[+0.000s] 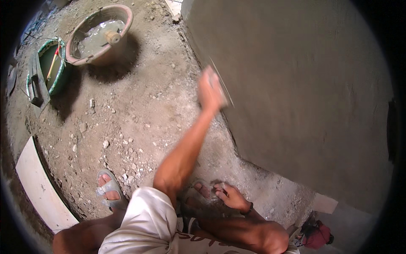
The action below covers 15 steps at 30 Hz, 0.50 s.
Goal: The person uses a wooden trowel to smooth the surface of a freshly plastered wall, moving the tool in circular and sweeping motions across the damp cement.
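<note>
My left hand (210, 89), blurred by motion, is closed around a flat trowel (221, 82), whose thin blade shows edge-on against the grey plastered wall (292, 89). The trowel's handle is hidden by the fingers. The hand is at the wall's lower left edge, with the arm stretched forward. My right hand (230, 197) hangs low beside my sandalled foot, a dark band on its wrist. Its fingers are loosely bent and apart, and I see nothing in them.
At the far left stands a pinkish tub (127, 15) of wet grey mortar, with a wooden handle (112, 37) sticking out. Beside it, a green basin (63, 57) holds liquid and a red-and-yellow-handled tool (53, 63); a long float (37, 82) leans across it. A pale board (40, 186) lies on rubble-strewn ground.
</note>
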Each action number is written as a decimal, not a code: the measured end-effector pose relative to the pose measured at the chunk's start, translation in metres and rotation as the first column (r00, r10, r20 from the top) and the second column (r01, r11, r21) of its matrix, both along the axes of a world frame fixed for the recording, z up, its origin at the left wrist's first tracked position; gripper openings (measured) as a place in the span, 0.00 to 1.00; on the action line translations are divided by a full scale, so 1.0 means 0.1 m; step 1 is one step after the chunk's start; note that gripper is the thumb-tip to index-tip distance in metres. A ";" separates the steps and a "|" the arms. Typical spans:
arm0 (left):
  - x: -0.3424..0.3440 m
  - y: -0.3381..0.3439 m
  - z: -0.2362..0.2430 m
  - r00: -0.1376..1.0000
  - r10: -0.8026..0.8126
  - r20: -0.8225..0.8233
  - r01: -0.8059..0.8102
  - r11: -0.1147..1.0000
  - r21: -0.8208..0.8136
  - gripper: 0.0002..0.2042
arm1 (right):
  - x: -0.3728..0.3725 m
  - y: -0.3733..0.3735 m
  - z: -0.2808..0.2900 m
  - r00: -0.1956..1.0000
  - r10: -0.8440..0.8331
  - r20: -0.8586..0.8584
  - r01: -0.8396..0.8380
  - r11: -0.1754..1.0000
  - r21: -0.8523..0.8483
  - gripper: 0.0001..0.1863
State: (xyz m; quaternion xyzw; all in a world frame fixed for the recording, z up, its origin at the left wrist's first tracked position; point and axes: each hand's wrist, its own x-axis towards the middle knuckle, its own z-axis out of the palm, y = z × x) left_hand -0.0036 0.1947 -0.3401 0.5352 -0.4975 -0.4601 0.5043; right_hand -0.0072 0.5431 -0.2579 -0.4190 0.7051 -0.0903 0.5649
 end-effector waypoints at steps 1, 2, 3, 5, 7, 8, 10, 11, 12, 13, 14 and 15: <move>-0.08 0.40 0.09 0.998 -0.050 -0.034 0.049 0.998 -0.031 0.21 | -0.01 -0.11 0.01 1.000 0.022 -0.001 -0.022 1.000 -0.007 0.18; -0.12 0.72 0.28 0.990 -0.123 -0.068 0.116 0.988 -0.101 0.21 | -0.02 -0.22 0.05 0.999 0.037 -0.003 -0.038 0.999 -0.028 0.18; -0.09 1.03 0.48 0.978 -0.186 -0.091 0.169 0.970 -0.173 0.21 | -0.01 -0.33 0.08 0.998 0.066 0.000 -0.066 0.997 -0.041 0.17; -0.03 0.95 1.06 0.960 -0.279 -0.041 0.260 0.932 -0.254 0.22 | -0.08 -0.34 0.07 0.994 0.100 -0.035 -0.102 0.993 -0.060 0.17; 0.06 0.35 1.11 0.976 -0.206 0.070 0.217 0.948 -0.234 0.22 | -0.15 -0.34 0.02 0.983 0.162 -0.086 -0.171 0.979 -0.108 0.16; 0.09 0.15 1.05 0.983 -0.143 0.113 0.167 0.956 -0.240 0.22 | -0.17 -0.35 0.04 0.991 0.120 -0.062 -0.125 0.988 -0.087 0.16; 0.10 -0.06 0.53 0.986 -0.049 0.156 0.067 0.991 -0.116 0.22 | -0.11 -0.45 0.10 0.999 0.052 -0.009 -0.053 0.996 -0.071 0.16; 0.11 -0.12 0.37 0.984 -0.003 0.178 0.015 0.998 -0.068 0.22 | -0.08 -0.49 0.10 0.993 0.113 -0.024 -0.115 0.988 -0.106 0.17; 0.05 0.08 0.41 0.981 -0.073 0.182 0.081 0.996 -0.035 0.23 | -0.08 -0.48 0.08 0.993 0.114 -0.010 -0.114 0.984 -0.136 0.17; -0.02 0.42 0.51 0.974 -0.142 0.179 0.145 0.989 -0.003 0.23 | -0.07 -0.46 0.06 0.993 0.117 -0.003 -0.116 0.979 -0.165 0.17; -0.06 0.77 0.60 0.987 -0.120 0.104 0.147 0.936 -0.318 0.25 | -0.05 -0.44 0.02 0.992 0.126 0.015 -0.121 0.975 -0.185 0.17; -0.07 0.97 0.82 0.988 -0.153 0.036 0.153 0.873 -0.463 0.27 | -0.04 -0.43 -0.01 0.983 0.179 0.028 -0.172 0.971 -0.166 0.17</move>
